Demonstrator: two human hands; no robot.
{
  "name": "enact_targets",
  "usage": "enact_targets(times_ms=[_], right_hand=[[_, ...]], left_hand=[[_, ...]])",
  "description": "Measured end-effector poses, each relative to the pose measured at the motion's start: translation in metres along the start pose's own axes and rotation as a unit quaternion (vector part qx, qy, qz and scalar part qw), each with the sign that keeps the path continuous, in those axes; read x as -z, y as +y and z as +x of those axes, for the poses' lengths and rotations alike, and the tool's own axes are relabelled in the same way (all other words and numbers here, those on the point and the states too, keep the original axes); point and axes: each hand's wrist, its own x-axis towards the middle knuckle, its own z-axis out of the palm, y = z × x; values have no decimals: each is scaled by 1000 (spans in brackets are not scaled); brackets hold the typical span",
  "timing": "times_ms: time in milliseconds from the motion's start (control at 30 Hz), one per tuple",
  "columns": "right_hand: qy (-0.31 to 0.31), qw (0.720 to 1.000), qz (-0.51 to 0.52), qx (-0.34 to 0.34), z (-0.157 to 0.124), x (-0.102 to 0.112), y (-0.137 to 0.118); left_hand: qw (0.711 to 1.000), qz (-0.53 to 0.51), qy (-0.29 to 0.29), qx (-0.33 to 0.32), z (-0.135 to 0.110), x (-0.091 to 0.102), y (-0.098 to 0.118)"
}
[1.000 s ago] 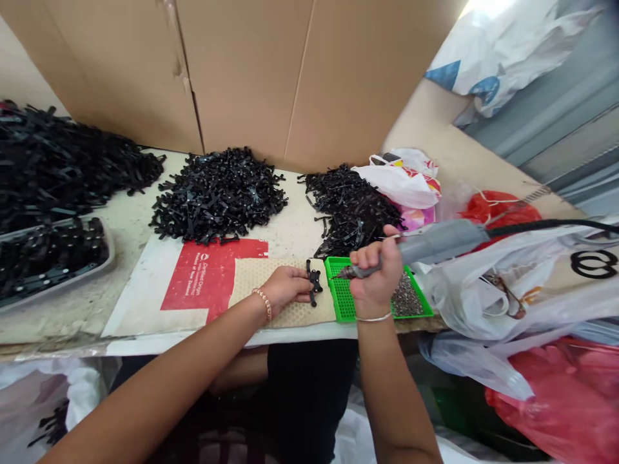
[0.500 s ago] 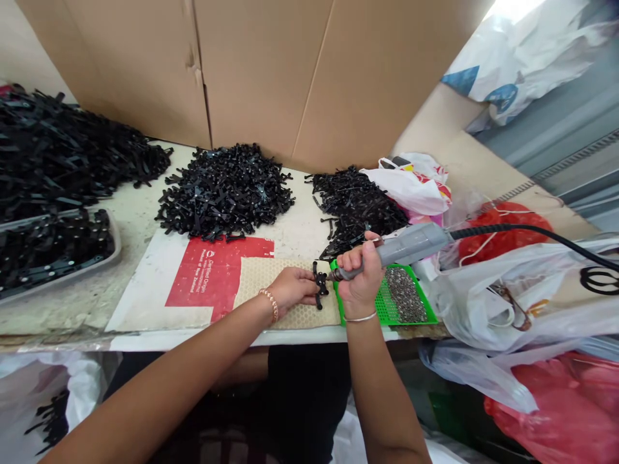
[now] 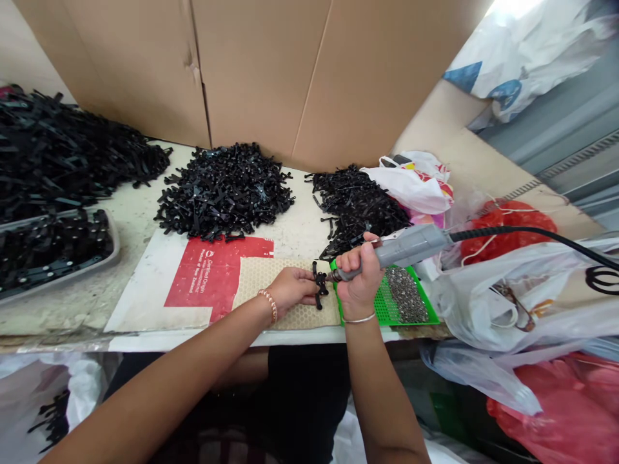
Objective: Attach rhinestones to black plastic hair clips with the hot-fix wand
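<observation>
Over a beige textured mat (image 3: 256, 309), my left hand (image 3: 291, 290) pinches a small black plastic part (image 3: 319, 298) made of jointed arms. My right hand (image 3: 360, 277) is wrapped round a grey corded electric screwdriver (image 3: 411, 247). Its tip points left and meets the black part near my left fingertips; the exact contact is too small to make out. Just right of my right hand lies a green perforated tray (image 3: 384, 308), holding a heap of small silvery screws (image 3: 406, 295).
Piles of black parts lie at the back left (image 3: 72, 148), centre (image 3: 227, 190) and right (image 3: 360, 206). A clear tub (image 3: 113, 238) of black pieces stands at left. Cardboard (image 3: 261, 71) walls the back. Plastic bags (image 3: 483, 303) and the black cord (image 3: 522, 230) crowd the right.
Both hands, the screwdriver and the black part stay almost in place. The view has shifted very slightly.
</observation>
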Motion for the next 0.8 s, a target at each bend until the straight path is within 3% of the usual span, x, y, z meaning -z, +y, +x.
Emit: enact_targets(times_ms=[800], right_hand=[[1,1000,-14,15,-5,-1,2]], left_hand=[[1000,12,1,4,-1,0,1]])
